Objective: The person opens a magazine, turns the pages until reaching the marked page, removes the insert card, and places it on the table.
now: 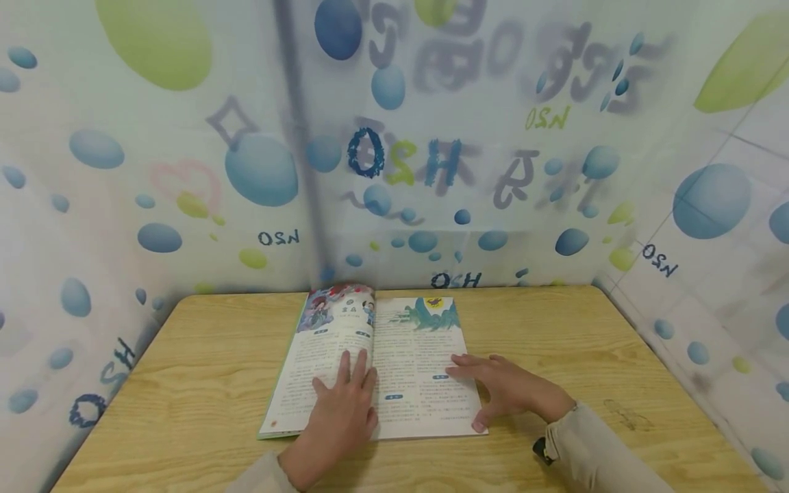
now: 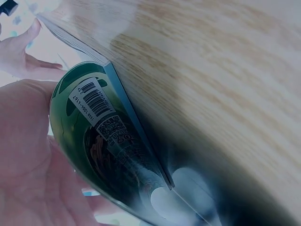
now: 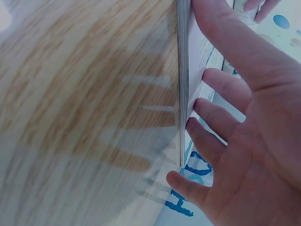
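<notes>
Open magazine (image 1: 419, 366) lies on counter (image 1: 555, 325), left hand (image 1: 342, 414) straight-fingered on left page (image 1: 302, 383), right hand (image 1: 508, 387) loosely spread at right edge; bowed green cover (image 2: 70, 127) may spring up if left pressure lifts.

Lt-brown wood-grain tbl (image 1: 542, 322) under L hand (image 1: 344, 414) & R hand (image 1: 508, 387), w/ soft reflections near R. White printed sheeting (image 1: 333, 205) beyond both & out either side, w/ blue/green drops, H2O lettering (image 1: 403, 163).
</notes>
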The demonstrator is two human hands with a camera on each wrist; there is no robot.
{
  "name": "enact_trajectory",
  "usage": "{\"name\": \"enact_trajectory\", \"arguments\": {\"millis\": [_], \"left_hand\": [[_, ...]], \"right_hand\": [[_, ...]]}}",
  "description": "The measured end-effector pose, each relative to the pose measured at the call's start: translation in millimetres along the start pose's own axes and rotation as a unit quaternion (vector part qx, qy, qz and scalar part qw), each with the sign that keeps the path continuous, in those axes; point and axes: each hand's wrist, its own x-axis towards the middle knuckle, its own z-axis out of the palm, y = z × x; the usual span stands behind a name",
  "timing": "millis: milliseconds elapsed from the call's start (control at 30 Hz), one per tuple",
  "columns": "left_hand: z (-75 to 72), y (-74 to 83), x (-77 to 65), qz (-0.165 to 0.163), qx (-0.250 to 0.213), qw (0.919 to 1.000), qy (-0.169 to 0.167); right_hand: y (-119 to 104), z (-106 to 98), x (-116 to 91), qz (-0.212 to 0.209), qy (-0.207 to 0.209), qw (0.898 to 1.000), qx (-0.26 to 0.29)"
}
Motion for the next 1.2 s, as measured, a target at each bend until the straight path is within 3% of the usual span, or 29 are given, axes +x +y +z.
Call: {"name": "enact_trajectory", "arguments": {"millis": [1200], "left_hand": [[1.7,-5.1,-2.6,0.011,-0.019,0.9993,0.029]], "right_hand": [[2.6,2.7,1.6,-0.010,0.021,1.000,-0.008]]}}
